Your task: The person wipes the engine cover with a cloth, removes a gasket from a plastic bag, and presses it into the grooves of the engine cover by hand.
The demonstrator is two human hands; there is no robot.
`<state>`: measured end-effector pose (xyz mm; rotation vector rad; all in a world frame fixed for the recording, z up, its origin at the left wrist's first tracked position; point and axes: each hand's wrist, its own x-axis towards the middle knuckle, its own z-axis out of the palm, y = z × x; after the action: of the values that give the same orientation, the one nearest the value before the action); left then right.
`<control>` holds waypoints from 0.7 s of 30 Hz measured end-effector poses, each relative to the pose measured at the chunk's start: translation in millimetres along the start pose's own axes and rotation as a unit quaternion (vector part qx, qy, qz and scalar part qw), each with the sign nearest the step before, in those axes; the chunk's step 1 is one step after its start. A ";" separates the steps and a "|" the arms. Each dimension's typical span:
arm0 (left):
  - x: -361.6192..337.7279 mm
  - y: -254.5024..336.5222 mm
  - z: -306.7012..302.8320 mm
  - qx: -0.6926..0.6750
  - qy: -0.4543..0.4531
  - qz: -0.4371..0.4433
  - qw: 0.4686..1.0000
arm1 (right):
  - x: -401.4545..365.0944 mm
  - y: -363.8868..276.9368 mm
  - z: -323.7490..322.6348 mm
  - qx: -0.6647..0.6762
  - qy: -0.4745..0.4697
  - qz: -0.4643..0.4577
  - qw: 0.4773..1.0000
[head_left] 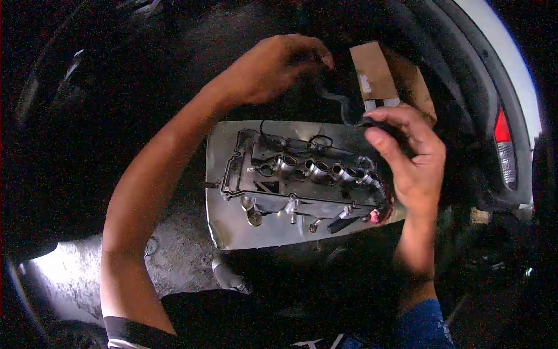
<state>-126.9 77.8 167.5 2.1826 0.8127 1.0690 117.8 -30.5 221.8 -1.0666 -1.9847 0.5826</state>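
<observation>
A thin, dark, wavy rubber gasket (342, 104) hangs in the air between my two hands. My right hand (410, 145) pinches its lower end between thumb and forefinger. Higher up and to the left, my left hand (285, 65) has its fingers curled together where the strip's upper part runs into the dark; the fingertips are blurred. Below both hands lies an engine valve cover (302, 186), with a row of several round tube openings and a dark seal line along its edge.
The cover rests on a pale flat panel (224, 227). Behind my right hand stands an open cardboard box (375, 72). A car's rear light (504, 151) and bodywork are at the right. Dirty ground (180, 262) shows at the lower left.
</observation>
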 end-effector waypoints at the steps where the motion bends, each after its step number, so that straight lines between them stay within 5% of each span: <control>1: -2.8 -0.9 0.0 -0.021 -0.002 -0.020 1.000 | -1.8 1.1 6.6 0.005 -0.008 0.004 1.000; 10: -29.3 -24.4 -10.9 -0.026 -0.033 -0.029 0.999 | -31.5 20.9 55.5 0.088 -0.049 0.107 0.989; 16: -49.8 -18.9 -6.2 -0.229 -0.039 -0.239 0.943 | -55.3 40.6 92.2 0.186 -0.058 0.178 0.964; 21: -62.2 -33.6 -6.4 -0.189 -0.054 -0.221 0.955 | -65.2 64.3 127.0 0.185 -0.088 0.182 0.962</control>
<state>-172.0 56.0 117.2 1.6231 0.9056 0.7937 66.7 -54.0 75.7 -1.1754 -1.7345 1.2321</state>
